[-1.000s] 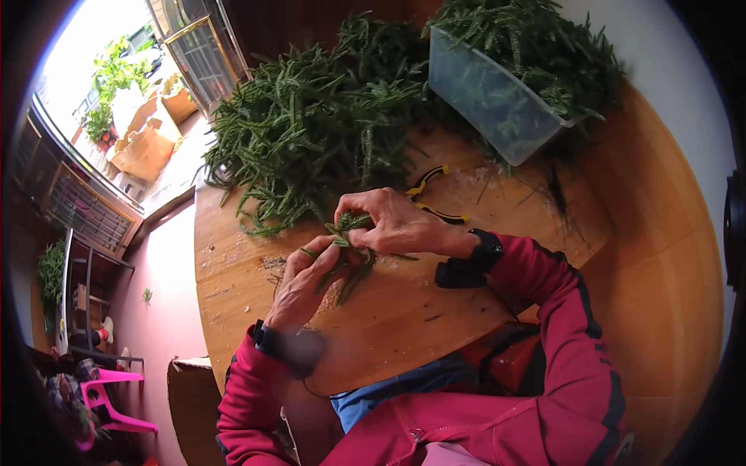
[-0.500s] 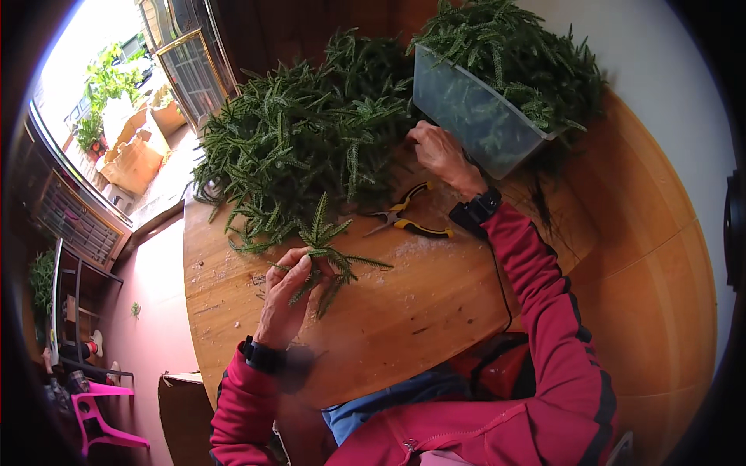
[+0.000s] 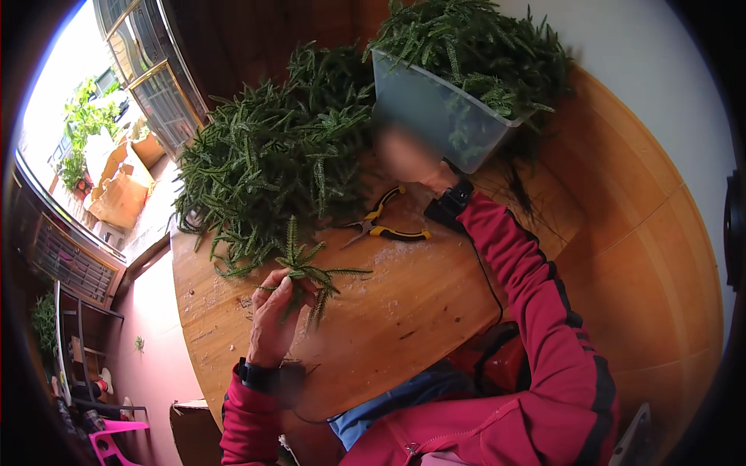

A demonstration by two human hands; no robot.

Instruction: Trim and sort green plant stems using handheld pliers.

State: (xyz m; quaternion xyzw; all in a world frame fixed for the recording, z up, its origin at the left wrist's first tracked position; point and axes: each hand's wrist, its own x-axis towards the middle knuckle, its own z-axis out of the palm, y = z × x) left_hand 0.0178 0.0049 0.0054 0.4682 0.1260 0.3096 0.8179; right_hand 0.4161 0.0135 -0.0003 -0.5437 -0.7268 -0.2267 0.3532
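A: Holding a small bunch of green sprigs (image 3: pixel 305 273), that's the left hand (image 3: pixel 273 314). Fingers curled closed around the stems, thumb on top.

B: Which way does the bunch lie?

A: Stems down in the fist, leafy tips fanning up and to the right, over the round wooden table (image 3: pixel 420 311). Long axis roughly from lower left to upper right.

B: Right hand?

A: Right hand (image 3: pixel 408 155) is stretched far forward, at the near wall of the clear plastic bin (image 3: pixel 435 116) that is heaped with the same greenery. It's blurred, so I cannot tell if it's open or closed, or if it has anything in it.

B: So the hands are apart?

A: Well apart. The bunch sits close to the body on the left; the right hand is up by the bin, with the loose pile of sprigs (image 3: pixel 272 163) just to its left. The left hand is the nearer one to the bunch, obviously, and the right is nearer to the pile and the bin.

B: Anything between them?

A: Yellow-and-black pliers (image 3: pixel 385 225) lying flat on the table, handles toward the right forearm, nose pointing left toward the pile. Untouched by either hand. Red sleeves and a dark wristband on each wrist.
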